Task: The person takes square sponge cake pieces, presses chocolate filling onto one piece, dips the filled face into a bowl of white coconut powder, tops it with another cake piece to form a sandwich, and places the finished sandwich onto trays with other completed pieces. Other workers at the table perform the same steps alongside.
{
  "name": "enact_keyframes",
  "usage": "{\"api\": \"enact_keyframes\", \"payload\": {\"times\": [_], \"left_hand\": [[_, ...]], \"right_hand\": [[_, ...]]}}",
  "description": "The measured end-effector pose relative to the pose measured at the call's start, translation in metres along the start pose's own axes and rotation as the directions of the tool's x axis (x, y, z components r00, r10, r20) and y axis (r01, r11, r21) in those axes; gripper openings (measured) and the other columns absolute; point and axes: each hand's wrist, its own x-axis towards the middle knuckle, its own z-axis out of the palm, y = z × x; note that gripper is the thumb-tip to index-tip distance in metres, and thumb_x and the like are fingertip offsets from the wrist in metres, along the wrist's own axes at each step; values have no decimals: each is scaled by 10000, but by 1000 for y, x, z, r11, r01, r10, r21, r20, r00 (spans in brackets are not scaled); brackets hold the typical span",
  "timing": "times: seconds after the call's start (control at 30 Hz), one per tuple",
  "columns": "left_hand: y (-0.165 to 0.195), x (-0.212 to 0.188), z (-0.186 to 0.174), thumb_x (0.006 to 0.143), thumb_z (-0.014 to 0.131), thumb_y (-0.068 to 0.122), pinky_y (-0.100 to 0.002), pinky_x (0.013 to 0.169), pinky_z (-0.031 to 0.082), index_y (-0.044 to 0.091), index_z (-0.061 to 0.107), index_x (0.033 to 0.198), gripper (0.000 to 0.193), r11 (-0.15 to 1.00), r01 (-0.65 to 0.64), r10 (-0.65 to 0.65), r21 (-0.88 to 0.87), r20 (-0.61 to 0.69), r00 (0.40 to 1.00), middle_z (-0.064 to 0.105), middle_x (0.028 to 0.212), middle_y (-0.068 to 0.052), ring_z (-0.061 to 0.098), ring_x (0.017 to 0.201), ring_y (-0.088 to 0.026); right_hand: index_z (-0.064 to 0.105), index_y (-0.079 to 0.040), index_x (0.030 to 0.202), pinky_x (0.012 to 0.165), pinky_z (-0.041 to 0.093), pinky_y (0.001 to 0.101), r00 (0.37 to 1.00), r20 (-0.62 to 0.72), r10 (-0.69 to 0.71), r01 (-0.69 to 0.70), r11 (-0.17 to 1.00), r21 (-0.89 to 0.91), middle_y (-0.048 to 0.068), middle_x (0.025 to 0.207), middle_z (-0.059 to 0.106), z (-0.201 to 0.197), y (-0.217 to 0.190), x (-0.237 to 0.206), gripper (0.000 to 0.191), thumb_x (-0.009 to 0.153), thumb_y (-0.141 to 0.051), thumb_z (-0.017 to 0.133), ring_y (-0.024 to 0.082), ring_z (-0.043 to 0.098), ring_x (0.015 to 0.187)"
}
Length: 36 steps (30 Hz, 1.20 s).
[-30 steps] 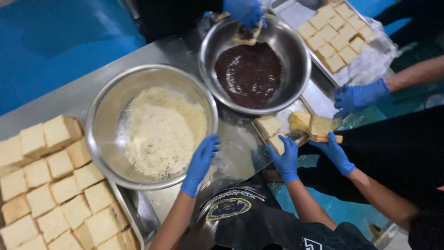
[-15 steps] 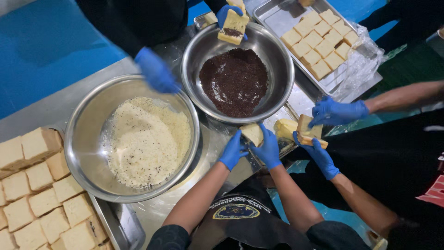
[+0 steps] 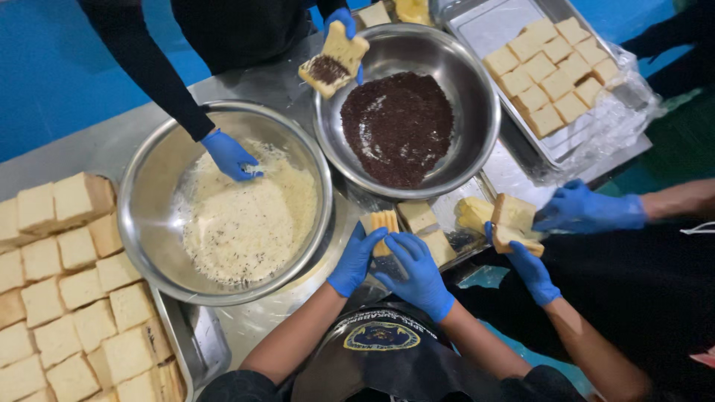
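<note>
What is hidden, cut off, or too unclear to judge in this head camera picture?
- Pale square bread piece, head view: the left hand and right hand, both in blue gloves, cover its lower part.
- Metal tray of bread squares, head view: cut off by the left and bottom edges.
- Crumpled clear plastic wrap, head view: what lies under it cannot be seen.

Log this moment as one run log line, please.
left hand: holding bread piece | right hand: on same piece | nearby: chocolate sprinkle bowl, grated cheese bowl | co-workers' gloved hands at both bowls
</note>
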Motion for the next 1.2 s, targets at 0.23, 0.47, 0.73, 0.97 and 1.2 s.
{"api": "enact_keyframes", "payload": {"times": [0.23, 0.47, 0.73, 0.97, 1.2], "left_hand": [[31, 7, -34, 869, 709, 303, -389, 1163, 434, 101, 394, 1571, 796, 940, -16, 80, -341, 174, 982, 518, 1516, -75, 509, 1406, -227], [57, 28, -64, 779, 768, 451, -616, 1073, 471, 158, 358, 1590, 955, 844, 143, 30, -517, 312, 949, 471, 1545, -130, 497, 1397, -350], [68, 50, -71, 736, 788, 424, -650, 1104, 408, 211, 385, 1552, 934, 798, 47, 55, -601, 149, 987, 467, 1543, -121, 443, 1430, -383], [64, 71, -77, 738, 815, 347, -667, 1124, 403, 190, 405, 1529, 905, 743, 18, 109, -669, 148, 983, 471, 1532, -139, 428, 1442, -406], [60, 117, -67, 865, 793, 275, -573, 1160, 457, 95, 404, 1559, 816, 778, 21, 111, -628, 170, 979, 524, 1530, -145, 481, 1444, -365]], "right_hand": [[680, -26, 1249, 1082, 487, 375, 981, -31, 190, -167, 919, 357, 161, 1342, 626, 13, 31, 28, 424, 838, -54, 780, 292, 615, 1273], [705, -11, 1228, 1022, 524, 300, 926, 241, 292, -377, 646, 664, 86, 1200, 714, 18, 124, 86, 255, 997, -115, 670, 140, 659, 1130], [708, -101, 1288, 1031, 513, 430, 887, 456, -71, 31, 995, 95, 220, 1282, 666, 70, 209, 209, 421, 920, -301, 749, 354, 645, 1171], [706, -155, 1270, 1018, 492, 477, 626, 770, -121, 184, 983, 5, 231, 1317, 605, 67, 210, 208, 479, 844, -367, 756, 446, 602, 1161], [747, -140, 1152, 906, 557, 412, 444, 862, 244, -129, 970, -207, 138, 1070, 750, 43, 232, 192, 410, 789, -332, 734, 313, 721, 992]]}}
